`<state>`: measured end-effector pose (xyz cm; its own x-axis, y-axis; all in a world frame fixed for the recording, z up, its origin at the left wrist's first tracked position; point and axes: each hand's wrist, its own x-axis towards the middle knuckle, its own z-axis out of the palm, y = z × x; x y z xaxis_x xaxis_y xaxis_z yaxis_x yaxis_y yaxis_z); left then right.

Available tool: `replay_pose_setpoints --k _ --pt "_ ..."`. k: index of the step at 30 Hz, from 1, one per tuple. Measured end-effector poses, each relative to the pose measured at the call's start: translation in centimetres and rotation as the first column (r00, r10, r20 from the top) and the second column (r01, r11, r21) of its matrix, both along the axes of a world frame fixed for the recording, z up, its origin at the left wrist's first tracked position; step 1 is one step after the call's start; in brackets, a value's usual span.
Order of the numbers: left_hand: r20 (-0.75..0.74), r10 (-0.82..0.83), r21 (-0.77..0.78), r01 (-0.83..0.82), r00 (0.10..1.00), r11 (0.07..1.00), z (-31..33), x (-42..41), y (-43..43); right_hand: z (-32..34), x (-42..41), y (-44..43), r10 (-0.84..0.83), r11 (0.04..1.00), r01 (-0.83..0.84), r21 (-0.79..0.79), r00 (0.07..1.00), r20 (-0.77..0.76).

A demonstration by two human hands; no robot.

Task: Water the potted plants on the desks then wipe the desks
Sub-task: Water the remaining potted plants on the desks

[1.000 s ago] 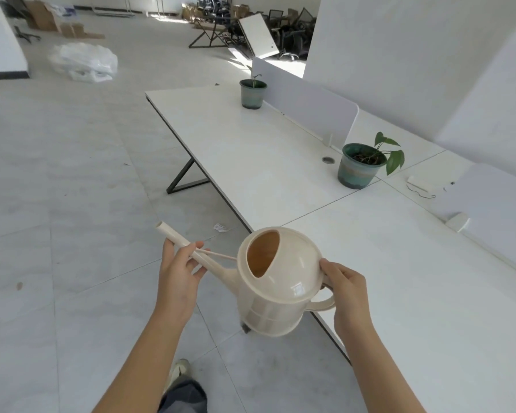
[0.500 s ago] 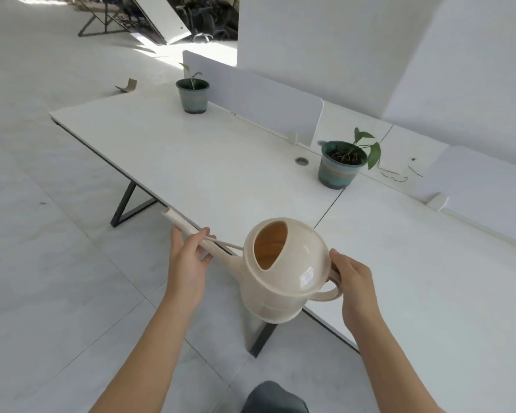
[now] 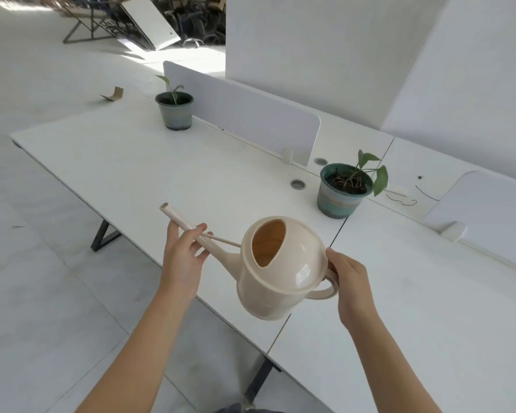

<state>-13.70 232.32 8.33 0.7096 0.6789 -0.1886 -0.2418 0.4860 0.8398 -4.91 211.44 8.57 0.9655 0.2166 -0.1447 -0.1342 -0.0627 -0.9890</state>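
Observation:
I hold a cream plastic watering can [image 3: 276,272] in the air above the front edge of the white desks [image 3: 137,171]. My right hand [image 3: 347,281] grips its handle. My left hand [image 3: 183,254] wraps the long spout, which points up and to the left. A green pot with a leafy plant [image 3: 343,189] stands on the desk just beyond the can, to the right. A second green pot with a small sprout [image 3: 175,110] stands at the far left end, beside the divider.
A white divider panel [image 3: 251,114] runs along the back of the left desk, another [image 3: 483,210] at the right. Two round cable holes [image 3: 298,184] and a loose wire [image 3: 402,201] lie near the closer pot. Grey tiled floor and desk legs lie to the left.
I have stepped closer and turned right toward the desks; the watering can now hangs over the desk edge instead of over the floor. Both hands keep their grip.

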Motion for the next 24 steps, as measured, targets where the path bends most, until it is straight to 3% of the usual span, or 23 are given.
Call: replay_pose_setpoints --k 9,17,24 --pt "0.032 0.04 -0.12 -0.036 0.999 0.992 -0.8 7.0 3.4 -0.6 4.5 3.0 -0.067 0.995 0.07 0.067 0.997 -0.044" --pt "0.053 -0.224 -0.121 0.229 0.973 0.966 -1.4 13.2 5.8 -0.3 5.0 4.7 -0.31 0.948 0.311 0.074 0.95 -0.029" --pt "0.072 -0.474 -0.063 0.478 0.878 0.876 -1.7 17.4 5.4 0.4 3.4 4.8 -0.495 0.868 0.495 0.037 0.869 -0.004"
